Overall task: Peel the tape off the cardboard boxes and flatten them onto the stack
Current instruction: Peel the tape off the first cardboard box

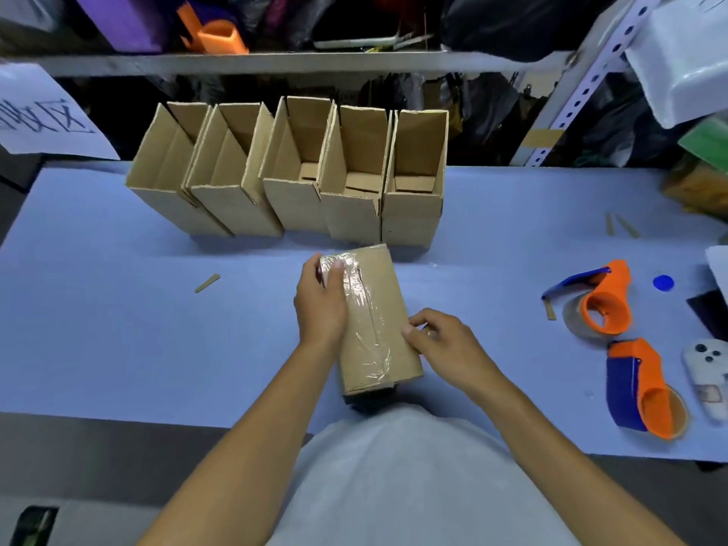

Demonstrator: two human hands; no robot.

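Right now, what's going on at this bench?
A person is working on a taped cardboard box on the blue table. The left hand grips the box's far left edge, thumb on the clear tape, while the right hand pinches at its right edge. The tape is not yet off. Five open boxes stand in a row behind; two tape dispensers lie to the right.
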